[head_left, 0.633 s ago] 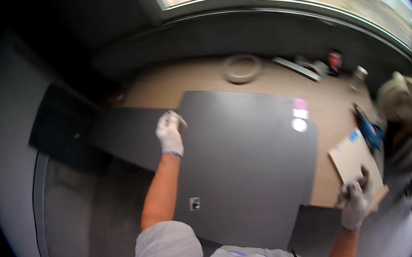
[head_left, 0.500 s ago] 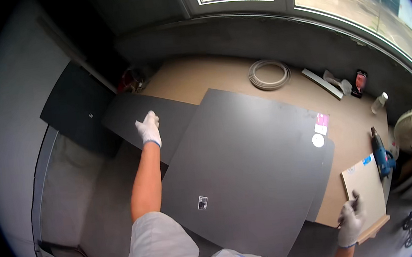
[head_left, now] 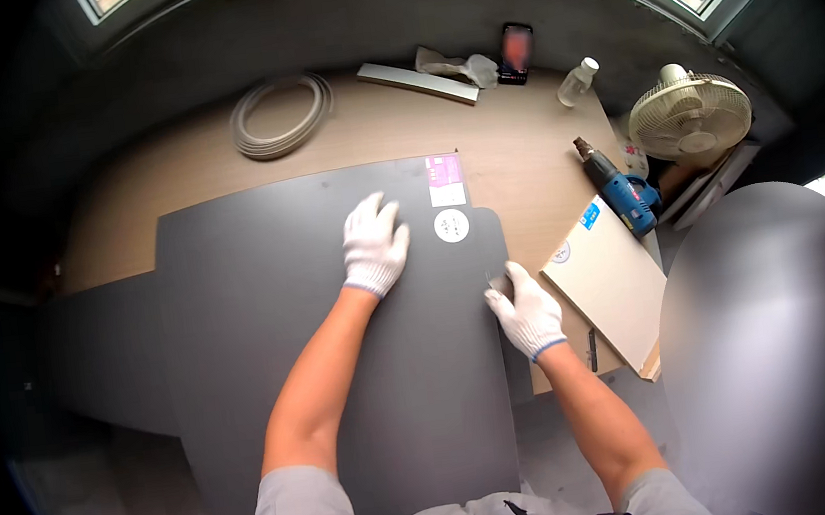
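Note:
A large dark grey panel (head_left: 267, 303) lies on the wooden-topped table. On its right part are a pink-and-white label (head_left: 445, 180) and a round white sticker (head_left: 451, 225). My left hand (head_left: 375, 247), in a white knit glove, is over the panel left of the stickers with fingers apart. My right hand (head_left: 529, 318), gloved alike, is at the panel's right edge. Thumb and fingers pinch a small, thin greyish piece (head_left: 499, 282) too blurred to name. A slim dark tool (head_left: 592, 350) lies beside that hand, next to a pale board (head_left: 609, 287).
A blue heat gun (head_left: 618, 184) lies beyond the pale board. Along the back are a coiled pale strip (head_left: 282, 116), a metal bar (head_left: 417, 83), a phone (head_left: 516, 53) and a clear bottle (head_left: 577, 82). A fan (head_left: 689, 115) stands right. A blurred patch covers the far right.
My view has turned right. My left hand has moved from the left panel onto the large one. My right hand has come from the pale board to the large panel's right edge.

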`<action>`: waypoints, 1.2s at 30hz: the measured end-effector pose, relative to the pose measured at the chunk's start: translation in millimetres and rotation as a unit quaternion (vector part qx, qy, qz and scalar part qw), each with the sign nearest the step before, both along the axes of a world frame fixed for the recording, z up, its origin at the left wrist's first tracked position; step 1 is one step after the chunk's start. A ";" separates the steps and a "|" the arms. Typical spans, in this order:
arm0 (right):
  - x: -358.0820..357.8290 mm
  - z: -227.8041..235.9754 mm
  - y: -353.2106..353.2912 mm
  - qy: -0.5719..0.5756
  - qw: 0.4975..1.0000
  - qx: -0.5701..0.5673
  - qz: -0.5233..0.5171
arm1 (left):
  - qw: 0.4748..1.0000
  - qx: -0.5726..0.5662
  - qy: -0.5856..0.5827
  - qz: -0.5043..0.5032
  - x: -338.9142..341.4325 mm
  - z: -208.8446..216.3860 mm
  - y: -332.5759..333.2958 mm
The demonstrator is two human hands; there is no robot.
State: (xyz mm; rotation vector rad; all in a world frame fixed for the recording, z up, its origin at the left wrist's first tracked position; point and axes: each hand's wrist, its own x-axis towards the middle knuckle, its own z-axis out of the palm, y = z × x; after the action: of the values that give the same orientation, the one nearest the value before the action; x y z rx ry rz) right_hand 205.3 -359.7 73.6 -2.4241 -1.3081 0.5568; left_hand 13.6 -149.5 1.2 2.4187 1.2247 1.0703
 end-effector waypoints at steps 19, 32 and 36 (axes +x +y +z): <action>42.7 -16.8 206.1 -0.073 0.997 -0.020 -0.007 | 0.980 -0.102 0.169 0.016 102.8 7.4 90.3; 45.2 -12.1 229.8 -0.098 0.994 -0.057 -0.001 | 0.970 -0.128 0.204 0.021 106.3 14.2 95.1; 47.4 -12.8 229.1 -0.098 0.994 -0.048 0.006 | 0.975 -0.120 0.188 0.027 106.6 12.7 94.3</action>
State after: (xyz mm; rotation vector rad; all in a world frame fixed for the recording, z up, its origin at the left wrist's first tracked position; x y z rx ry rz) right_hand 252.6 -130.6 60.8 -2.6081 -1.4021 0.4017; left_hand 120.2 -55.2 13.9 2.4736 1.4420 0.4490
